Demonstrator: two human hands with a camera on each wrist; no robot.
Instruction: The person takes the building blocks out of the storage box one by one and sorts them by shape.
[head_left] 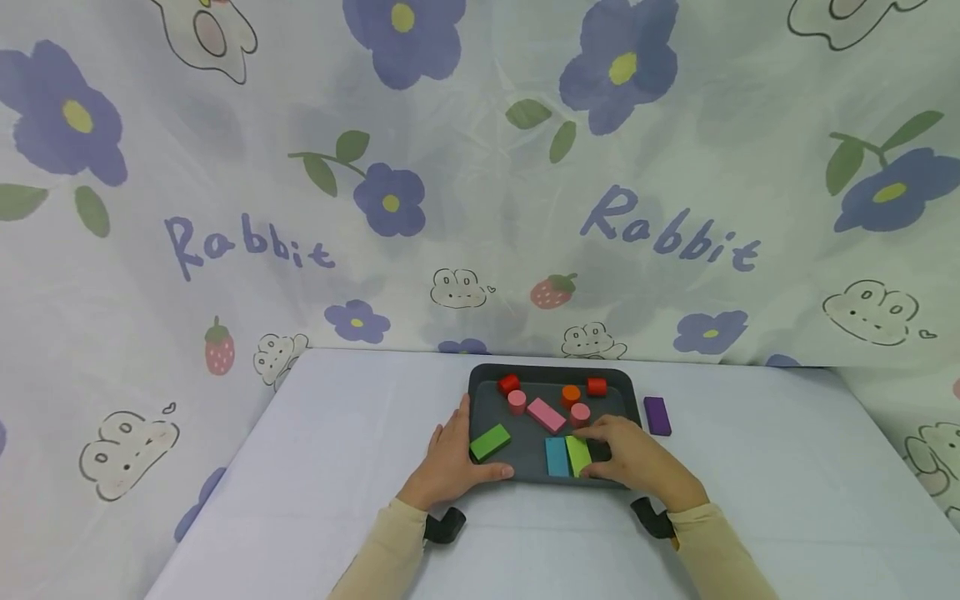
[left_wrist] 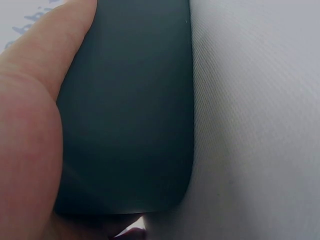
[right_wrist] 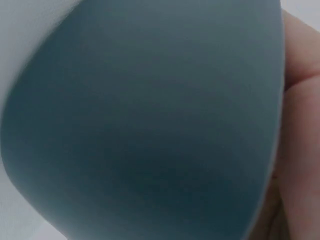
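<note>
A dark grey tray [head_left: 525,472] holds several coloured blocks. My left hand [head_left: 448,462] rests against its front left corner, fingers straight along the left side and thumb laid on the front rim. Close by inside lies a green block [head_left: 491,442]. Between thumb and fingers, my right hand [head_left: 633,454] pinches a yellow-green block [head_left: 577,456] at the front of the tray. A blue block [head_left: 557,457] lies flat directly left of it. In both wrist views the tray's wall [left_wrist: 130,110] fills most of the picture, hiding the blocks.
Farther back in the tray are a pink bar [head_left: 546,415], pink cylinders [head_left: 517,402], an orange cylinder [head_left: 571,395] and red cylinders [head_left: 597,387]. A purple block [head_left: 657,416] lies on the white table [head_left: 360,433], right of the tray. Behind hangs a printed curtain [head_left: 480,208].
</note>
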